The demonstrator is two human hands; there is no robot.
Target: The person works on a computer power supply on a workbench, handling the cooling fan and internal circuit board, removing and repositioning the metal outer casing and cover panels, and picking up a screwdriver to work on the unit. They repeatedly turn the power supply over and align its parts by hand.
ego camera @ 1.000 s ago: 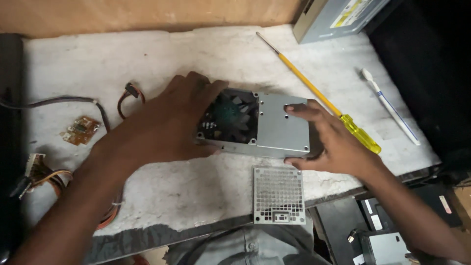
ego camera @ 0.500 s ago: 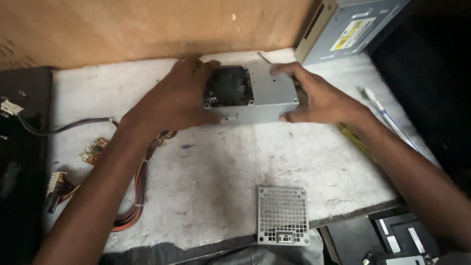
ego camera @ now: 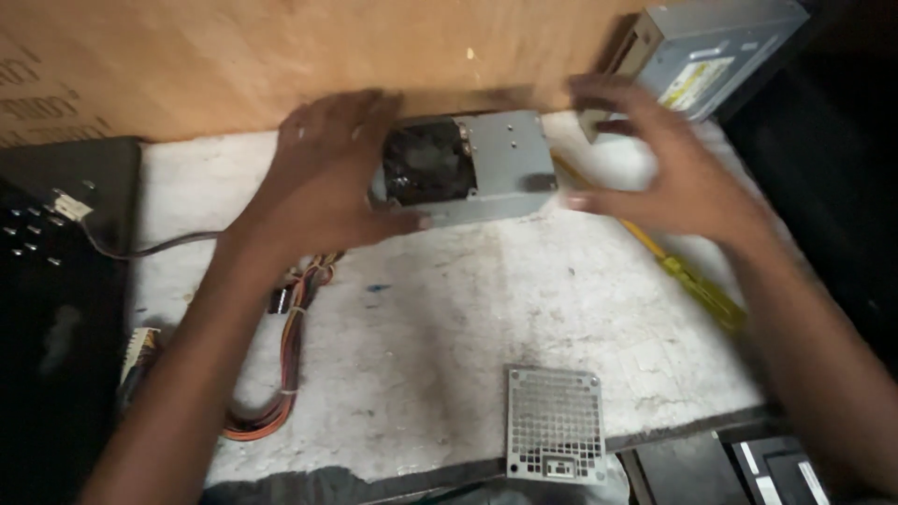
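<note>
Sliding the grey power supply back against the board, my left hand still grips it, right hand now open, off it.

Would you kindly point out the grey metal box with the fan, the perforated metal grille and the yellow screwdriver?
grey metal box with the fan (ego camera: 505, 154): head view, on its bare grey top panel.
perforated metal grille (ego camera: 554, 418): head view, middle of its mesh.
yellow screwdriver (ego camera: 703, 292): head view, on its yellow handle.

left hand spread, right hand open (seemingly lifted)
</note>
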